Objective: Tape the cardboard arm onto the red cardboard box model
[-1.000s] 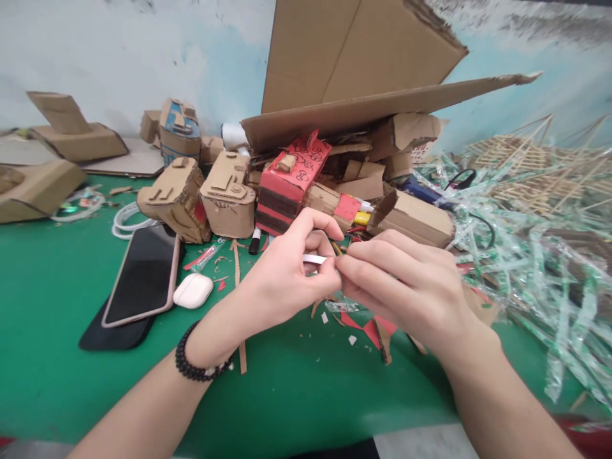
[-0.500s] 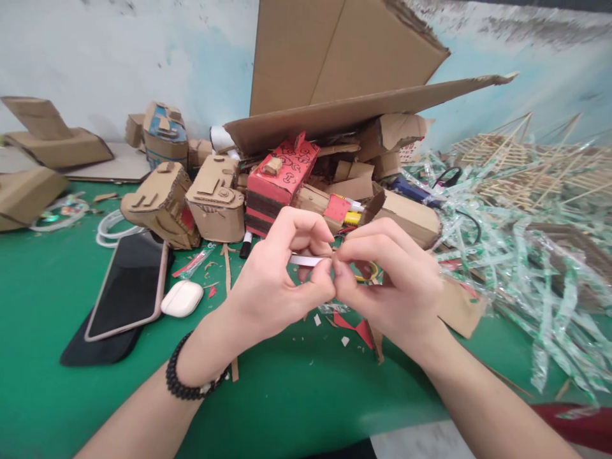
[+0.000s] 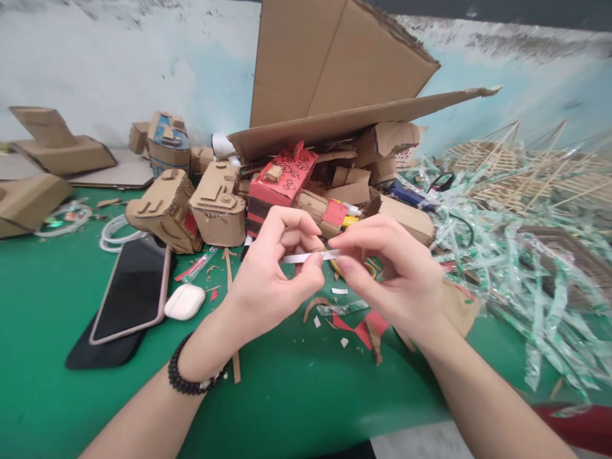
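Strip (image 3: 297, 258) between hands (image 3: 268, 274), above bench (image 3: 282, 401). Phone (image 3: 131, 287) on bench at left, earphone case (image 3: 185, 301) just right of it, cardboard boxes (image 3: 220, 220) behind both. Tape heap (image 3: 540, 306) at right, stick frames (image 3: 507, 162) behind it. Cardboard sheet (image 3: 344, 57) behind boxes, before wall (image 3: 119, 57).

Looks like a craft workshop, judging by cardboard models (image 3: 218, 213) at left, large cardboard sheets (image 3: 301, 64) before the stained far wall (image 3: 119, 76), stick frames (image 3: 507, 162) and tangled plastic strips (image 3: 534, 344) at right, and offcuts (image 3: 363, 333) on the green surface (image 3: 287, 408).
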Tool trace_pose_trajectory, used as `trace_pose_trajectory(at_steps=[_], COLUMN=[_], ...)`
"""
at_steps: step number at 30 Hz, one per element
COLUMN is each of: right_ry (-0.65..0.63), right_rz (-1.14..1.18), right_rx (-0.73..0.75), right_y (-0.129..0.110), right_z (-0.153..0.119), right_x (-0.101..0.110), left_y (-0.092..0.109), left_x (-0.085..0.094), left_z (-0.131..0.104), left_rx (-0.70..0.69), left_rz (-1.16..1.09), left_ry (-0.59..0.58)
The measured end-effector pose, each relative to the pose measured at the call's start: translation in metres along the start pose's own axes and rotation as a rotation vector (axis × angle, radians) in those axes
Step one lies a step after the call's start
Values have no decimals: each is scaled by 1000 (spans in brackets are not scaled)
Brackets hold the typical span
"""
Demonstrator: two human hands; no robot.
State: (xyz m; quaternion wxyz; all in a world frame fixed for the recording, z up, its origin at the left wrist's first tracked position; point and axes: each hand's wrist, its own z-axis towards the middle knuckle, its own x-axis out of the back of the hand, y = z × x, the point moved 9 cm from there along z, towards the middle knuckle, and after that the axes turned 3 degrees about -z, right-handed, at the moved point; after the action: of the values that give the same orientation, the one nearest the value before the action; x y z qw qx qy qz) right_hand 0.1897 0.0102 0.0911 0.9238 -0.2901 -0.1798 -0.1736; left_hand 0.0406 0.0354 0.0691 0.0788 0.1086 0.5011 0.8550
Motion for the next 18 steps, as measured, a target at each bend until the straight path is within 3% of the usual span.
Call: trace_pose_trajectory(at_steps=[5, 14, 18], right_ry=[-20, -105, -114], right_rz=[-148, -258, -424], right_rx=[166, 235, 328], right_y=[-10, -5, -11], right_z=[-1, -5, -7], right_x=[-3, -8, -7], left_y=[-5, -5, -3], left_x=[-2, -4, -5], left_z=[-1, -6, -6], left_rx=[6, -102, -120], left_rz=[72, 279, 326], left_ry=[-40, -71, -77])
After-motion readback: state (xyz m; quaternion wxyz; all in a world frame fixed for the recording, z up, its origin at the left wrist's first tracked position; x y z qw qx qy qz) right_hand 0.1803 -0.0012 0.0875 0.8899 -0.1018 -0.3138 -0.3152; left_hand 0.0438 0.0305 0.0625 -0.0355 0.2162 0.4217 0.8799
